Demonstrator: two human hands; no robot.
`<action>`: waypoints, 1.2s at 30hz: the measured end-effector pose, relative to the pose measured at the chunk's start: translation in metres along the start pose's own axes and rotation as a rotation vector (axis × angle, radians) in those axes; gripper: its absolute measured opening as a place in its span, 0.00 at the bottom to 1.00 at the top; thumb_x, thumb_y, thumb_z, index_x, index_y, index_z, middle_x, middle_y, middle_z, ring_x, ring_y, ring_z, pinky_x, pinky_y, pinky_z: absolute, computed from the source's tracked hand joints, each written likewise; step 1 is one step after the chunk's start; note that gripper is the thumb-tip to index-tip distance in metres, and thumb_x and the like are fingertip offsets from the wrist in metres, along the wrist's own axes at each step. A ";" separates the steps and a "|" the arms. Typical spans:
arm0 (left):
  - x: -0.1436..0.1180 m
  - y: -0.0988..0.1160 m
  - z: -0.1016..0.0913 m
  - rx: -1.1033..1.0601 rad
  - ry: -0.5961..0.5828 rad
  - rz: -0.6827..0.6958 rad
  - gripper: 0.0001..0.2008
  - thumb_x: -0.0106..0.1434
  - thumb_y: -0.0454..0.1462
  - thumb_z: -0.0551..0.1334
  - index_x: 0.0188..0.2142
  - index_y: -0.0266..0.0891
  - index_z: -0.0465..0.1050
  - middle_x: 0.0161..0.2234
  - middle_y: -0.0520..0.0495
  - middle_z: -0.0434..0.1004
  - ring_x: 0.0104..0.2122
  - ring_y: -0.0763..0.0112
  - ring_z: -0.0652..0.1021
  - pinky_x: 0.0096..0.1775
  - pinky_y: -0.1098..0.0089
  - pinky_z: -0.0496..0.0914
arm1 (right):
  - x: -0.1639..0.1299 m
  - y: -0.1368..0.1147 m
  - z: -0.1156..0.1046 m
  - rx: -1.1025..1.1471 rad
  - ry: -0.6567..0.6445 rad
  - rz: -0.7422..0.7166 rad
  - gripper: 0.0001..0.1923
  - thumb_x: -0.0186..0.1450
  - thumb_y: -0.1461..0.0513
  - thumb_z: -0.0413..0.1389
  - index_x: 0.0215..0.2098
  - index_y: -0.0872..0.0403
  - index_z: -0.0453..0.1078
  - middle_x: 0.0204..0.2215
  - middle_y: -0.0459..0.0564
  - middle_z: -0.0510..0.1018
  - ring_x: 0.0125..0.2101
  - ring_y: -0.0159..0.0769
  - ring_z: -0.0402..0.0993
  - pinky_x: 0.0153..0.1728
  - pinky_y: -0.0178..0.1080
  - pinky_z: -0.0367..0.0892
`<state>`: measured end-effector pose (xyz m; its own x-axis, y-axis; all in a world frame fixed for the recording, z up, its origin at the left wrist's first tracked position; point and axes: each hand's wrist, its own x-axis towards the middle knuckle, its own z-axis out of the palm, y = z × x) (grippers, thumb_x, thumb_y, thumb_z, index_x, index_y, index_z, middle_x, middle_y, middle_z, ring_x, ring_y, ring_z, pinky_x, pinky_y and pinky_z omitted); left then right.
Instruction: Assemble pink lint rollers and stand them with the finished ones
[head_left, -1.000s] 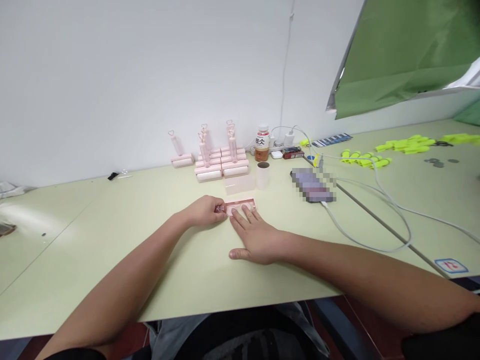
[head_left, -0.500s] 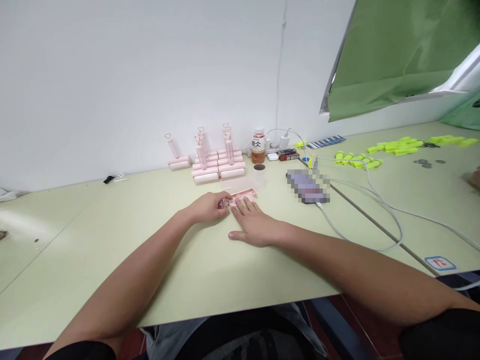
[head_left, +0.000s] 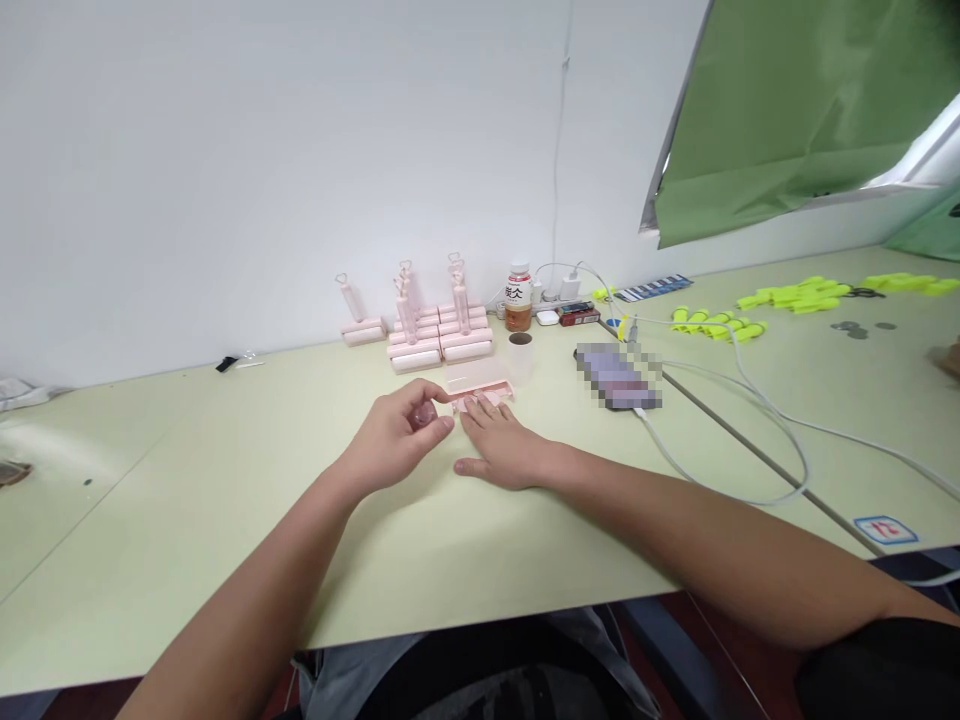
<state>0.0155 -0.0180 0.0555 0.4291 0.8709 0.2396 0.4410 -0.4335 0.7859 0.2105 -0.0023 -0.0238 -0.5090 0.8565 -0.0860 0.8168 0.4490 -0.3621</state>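
The left hand point(head_left: 390, 437) had its grip curled round a clear pinkish piece point(head_left: 424, 415); the right hand point(head_left: 504, 448) lay open and flat, fingertips on the pink case point(head_left: 504, 387) upon the counter point(head_left: 420, 560). Beyond, pink rollers point(head_left: 465, 346) stood near the wall point(head_left: 225, 180).

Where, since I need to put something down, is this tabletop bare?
Bare tabletop lies between the left hand and the black scrap, and between the forearms and front edge. Crowded: along the wall, pink rollers and bottle; rightward, phone and cable.
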 end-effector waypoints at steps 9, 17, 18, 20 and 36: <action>0.013 0.009 0.019 -0.991 0.456 0.101 0.18 0.57 0.44 0.69 0.26 0.40 0.61 0.22 0.57 0.66 0.22 0.77 0.71 0.29 0.72 0.70 | -0.021 -0.025 -0.005 0.582 0.263 -0.333 0.25 0.65 0.50 0.57 0.55 0.55 0.66 0.51 0.56 0.75 0.51 0.44 0.71 0.50 0.44 0.65; 0.009 -0.019 0.036 -0.730 0.339 -0.166 0.22 0.58 0.54 0.63 0.23 0.38 0.66 0.16 0.54 0.64 0.16 0.78 0.65 0.20 0.75 0.59 | -0.017 -0.020 -0.005 0.585 0.327 -0.273 0.18 0.68 0.52 0.51 0.25 0.54 0.63 0.19 0.42 0.67 0.22 0.29 0.62 0.25 0.32 0.54; 0.008 -0.020 0.036 -0.712 0.299 -0.217 0.24 0.59 0.56 0.60 0.22 0.37 0.66 0.13 0.54 0.61 0.14 0.79 0.62 0.18 0.75 0.55 | -0.018 -0.020 -0.007 0.579 0.331 -0.277 0.18 0.68 0.53 0.51 0.25 0.54 0.63 0.20 0.42 0.68 0.22 0.29 0.63 0.25 0.32 0.55; 0.006 -0.021 0.037 -0.749 0.241 -0.288 0.27 0.60 0.58 0.57 0.21 0.38 0.65 0.10 0.55 0.57 0.12 0.79 0.57 0.17 0.75 0.50 | -0.020 -0.019 -0.011 0.578 0.320 -0.296 0.17 0.69 0.54 0.51 0.26 0.54 0.64 0.21 0.44 0.70 0.23 0.30 0.65 0.26 0.32 0.57; 0.006 -0.034 0.036 -0.468 0.116 -0.253 0.26 0.59 0.60 0.57 0.30 0.39 0.63 0.25 0.48 0.75 0.20 0.70 0.75 0.19 0.71 0.65 | -0.022 0.000 -0.049 0.702 0.483 -0.085 0.17 0.60 0.56 0.56 0.22 0.51 0.52 0.19 0.42 0.69 0.21 0.30 0.67 0.23 0.32 0.58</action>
<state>0.0316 -0.0060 0.0097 0.2536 0.9660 0.0507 0.1095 -0.0807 0.9907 0.2347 -0.0086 0.0242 -0.2597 0.9130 0.3147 0.3427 0.3918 -0.8538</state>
